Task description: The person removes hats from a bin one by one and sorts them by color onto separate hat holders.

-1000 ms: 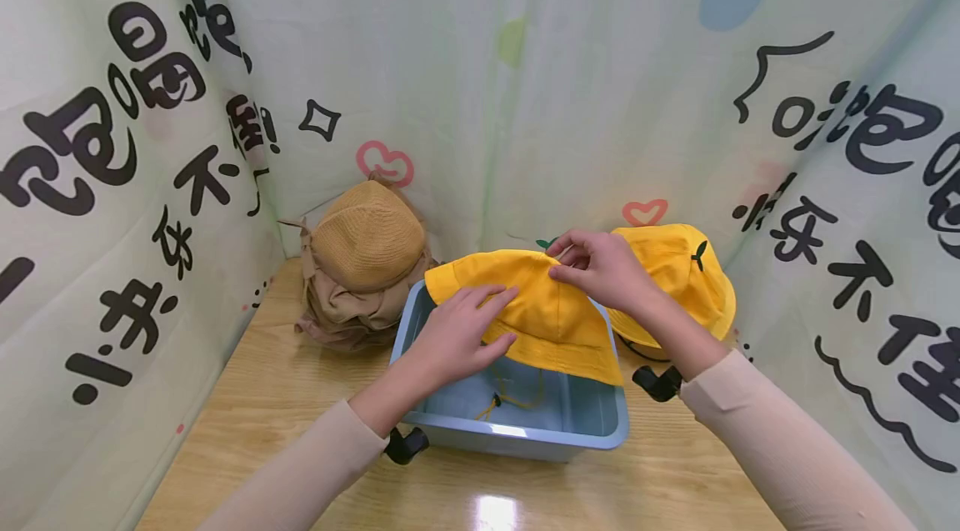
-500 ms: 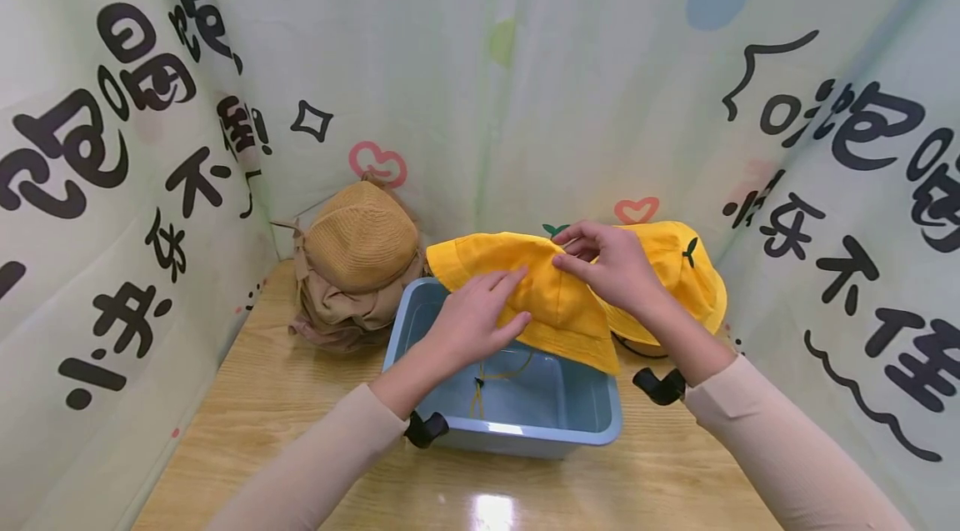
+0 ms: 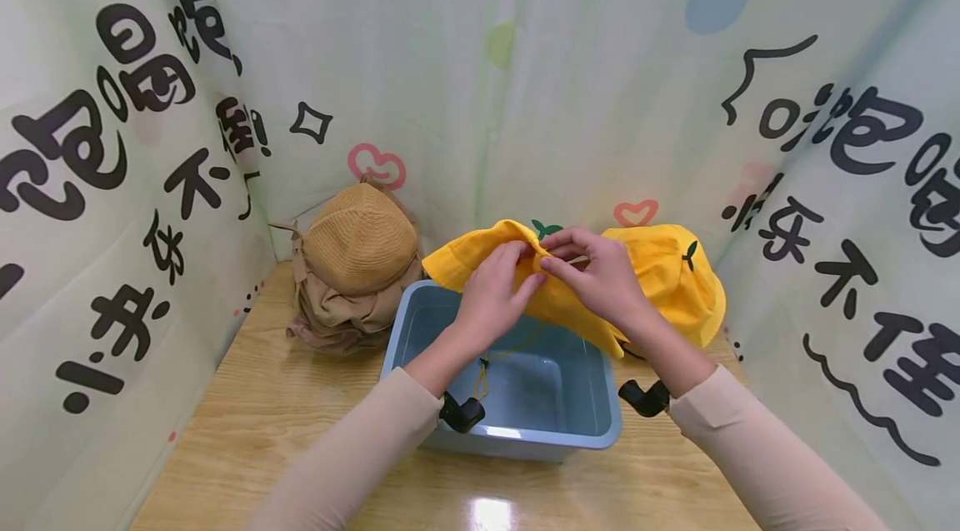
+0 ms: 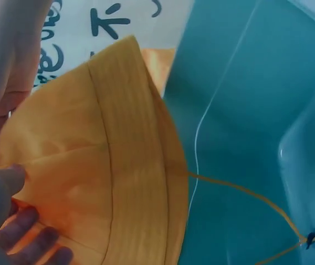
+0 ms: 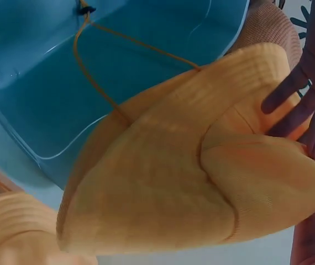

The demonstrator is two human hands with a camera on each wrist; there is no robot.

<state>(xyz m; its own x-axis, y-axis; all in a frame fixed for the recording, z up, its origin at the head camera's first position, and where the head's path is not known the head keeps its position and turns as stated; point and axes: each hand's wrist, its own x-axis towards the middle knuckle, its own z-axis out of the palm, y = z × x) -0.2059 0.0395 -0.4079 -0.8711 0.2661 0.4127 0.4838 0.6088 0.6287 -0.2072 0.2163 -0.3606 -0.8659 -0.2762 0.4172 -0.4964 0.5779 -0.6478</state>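
A yellow bucket hat (image 3: 472, 257) is held tilted over the far side of a blue plastic bin (image 3: 431, 298). My right hand (image 3: 600, 268) pinches the top of its crown, beside a green sprout (image 3: 546, 229). The left hand (image 3: 491, 285) grips the crown close by, and the cloth is folded between both hands. In the left wrist view the stitched brim (image 4: 138, 182) faces the bin, with left fingers (image 4: 41, 243) on the crown. A thin yellow cord (image 4: 240, 190) with a dark toggle (image 4: 312, 239) hangs from the hat into the bin. The right wrist view shows the brim (image 5: 163, 165) near.
Another yellow hat (image 3: 671, 281) with a sprout mark stands right of the bin. Left of it, a straw hat (image 3: 363, 239) sits on crumpled brown fabric hats (image 3: 352, 310). All stand on a wooden table (image 3: 262, 398), with a printed curtain (image 3: 420, 56) behind and at both sides.
The left hand has moved up and right along the hat to meet the right hand. The hat's crown, flatter before, is now folded between them, and its brim is raised higher above the bin.
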